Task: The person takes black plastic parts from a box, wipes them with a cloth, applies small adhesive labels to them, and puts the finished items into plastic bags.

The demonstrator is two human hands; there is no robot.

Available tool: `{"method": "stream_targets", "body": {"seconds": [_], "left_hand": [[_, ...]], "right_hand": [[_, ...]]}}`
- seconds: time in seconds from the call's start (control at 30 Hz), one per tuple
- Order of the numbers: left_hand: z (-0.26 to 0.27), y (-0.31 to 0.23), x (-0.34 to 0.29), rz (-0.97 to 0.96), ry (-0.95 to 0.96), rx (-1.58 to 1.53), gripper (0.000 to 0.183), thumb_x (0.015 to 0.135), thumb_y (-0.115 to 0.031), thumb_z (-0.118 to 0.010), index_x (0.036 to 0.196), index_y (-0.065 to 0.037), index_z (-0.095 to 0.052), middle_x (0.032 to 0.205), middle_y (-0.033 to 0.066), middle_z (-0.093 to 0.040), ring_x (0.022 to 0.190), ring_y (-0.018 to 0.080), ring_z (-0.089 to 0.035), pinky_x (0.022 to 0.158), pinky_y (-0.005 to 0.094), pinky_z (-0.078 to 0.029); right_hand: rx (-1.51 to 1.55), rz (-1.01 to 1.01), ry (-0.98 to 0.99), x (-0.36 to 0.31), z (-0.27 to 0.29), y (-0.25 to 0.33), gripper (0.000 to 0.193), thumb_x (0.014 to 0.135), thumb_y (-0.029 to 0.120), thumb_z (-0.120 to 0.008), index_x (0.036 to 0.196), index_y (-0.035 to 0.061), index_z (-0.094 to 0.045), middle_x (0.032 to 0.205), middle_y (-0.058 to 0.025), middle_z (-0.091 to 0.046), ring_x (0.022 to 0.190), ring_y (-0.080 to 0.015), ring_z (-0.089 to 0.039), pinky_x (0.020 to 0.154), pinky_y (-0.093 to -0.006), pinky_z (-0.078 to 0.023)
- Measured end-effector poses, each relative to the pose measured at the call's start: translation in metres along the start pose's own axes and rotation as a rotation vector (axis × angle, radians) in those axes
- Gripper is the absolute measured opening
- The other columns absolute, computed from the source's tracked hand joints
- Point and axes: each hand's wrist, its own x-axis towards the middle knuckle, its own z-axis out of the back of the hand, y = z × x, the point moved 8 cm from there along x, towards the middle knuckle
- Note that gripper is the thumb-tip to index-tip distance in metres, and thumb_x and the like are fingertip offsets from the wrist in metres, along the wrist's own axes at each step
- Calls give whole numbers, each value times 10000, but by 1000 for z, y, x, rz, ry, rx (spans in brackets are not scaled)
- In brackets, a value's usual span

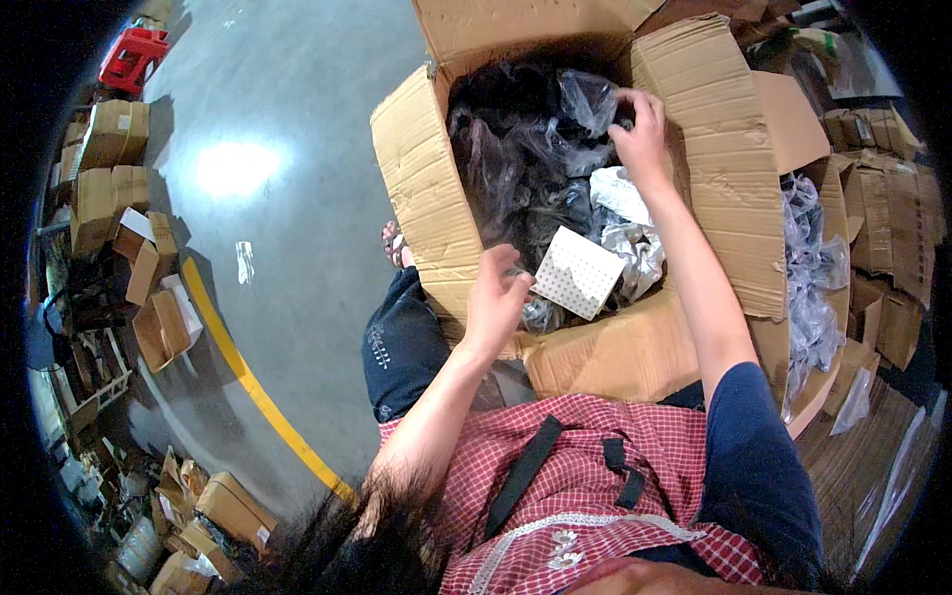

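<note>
The person's right hand (643,129) reaches into a large open cardboard box (709,169), its fingers and thumb curled at the edge of a clear plastic bag (585,101) that lies on dark, plastic-wrapped contents (496,159); whether they pinch it one cannot tell. The left hand (496,297) is half-curled over the box's near left side, just beside a white dotted sheet (578,273), and whether its fingertips grip anything is unclear. Crumpled white paper (620,195) lies beyond the sheet, inside the box.
</note>
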Motion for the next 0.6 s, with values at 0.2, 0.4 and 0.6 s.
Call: {"method": "stream_targets", "body": {"seconds": [0.2, 0.4, 0.6], "left_hand": [[-3, 3, 2, 4, 15, 1, 521, 928, -37, -598, 1395, 6, -371, 1437, 224, -446, 1045, 209, -652, 737, 307, -558], [-4, -9, -2, 26, 30, 112, 438, 904, -87, -640, 1309, -13, -491, 1264, 177, -589, 950, 155, -662, 739, 295, -547], [-6, -18, -7, -37, 56, 325, 312, 897, -159, -664, 1189, -62, -611, 919, 77, -697, 775, 127, -651, 656, 280, -520]], "right_hand": [[-20, -377, 342, 46, -84, -93, 953, 601, 221, -835, 1469, 183, -445, 1455, -260, -374, 1325, -414, -407, 1122, -446, -353], [-247, -425, 508, 51, -113, -117, 980, 648, 417, -851, 1449, 95, -388, 1441, -361, -361, 1264, -519, -468, 1043, -516, -428], [-156, -178, 117, 6, -62, -58, 573, 658, 144, -769, 1182, 167, -538, 1112, -167, -570, 1050, -408, -577, 873, -499, -490]]}}
